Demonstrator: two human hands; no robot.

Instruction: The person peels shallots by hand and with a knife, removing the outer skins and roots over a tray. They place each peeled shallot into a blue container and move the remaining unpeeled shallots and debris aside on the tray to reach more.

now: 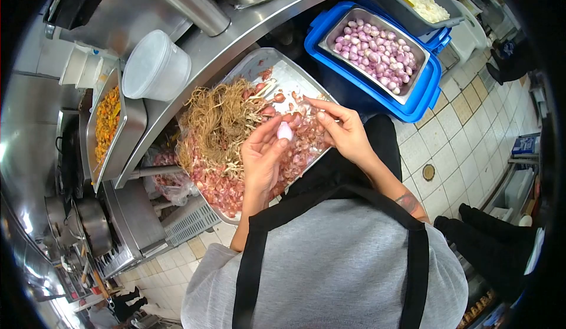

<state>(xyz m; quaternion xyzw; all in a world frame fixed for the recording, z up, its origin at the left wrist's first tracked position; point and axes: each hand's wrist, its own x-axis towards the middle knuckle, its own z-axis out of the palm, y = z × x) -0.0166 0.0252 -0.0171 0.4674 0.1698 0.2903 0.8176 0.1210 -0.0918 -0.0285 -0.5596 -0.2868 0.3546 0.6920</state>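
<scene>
My left hand [259, 158] is closed around a peeled shallot [285, 131], pale pink and held between thumb and fingers. Just to its right, my right hand [348, 131] has thumb and forefinger drawn together; whatever is between them is too small to make out. Both hands hover over a large metal tray [298, 76]. In it lie loose papery shallot skins [221, 190], a heap of dry stringy roots [221, 117] and a few unpeeled shallots [268, 111].
Peeled shallots [377, 49] fill a metal pan resting on a blue tub lid [420, 109] at the upper right. Behind it stands a grey bin [421, 25] of chopped white pieces. A steel counter edge [242, 37] curves along the left, bearing a white plastic tub [154, 63]. Other people's legs [483, 234] show at right.
</scene>
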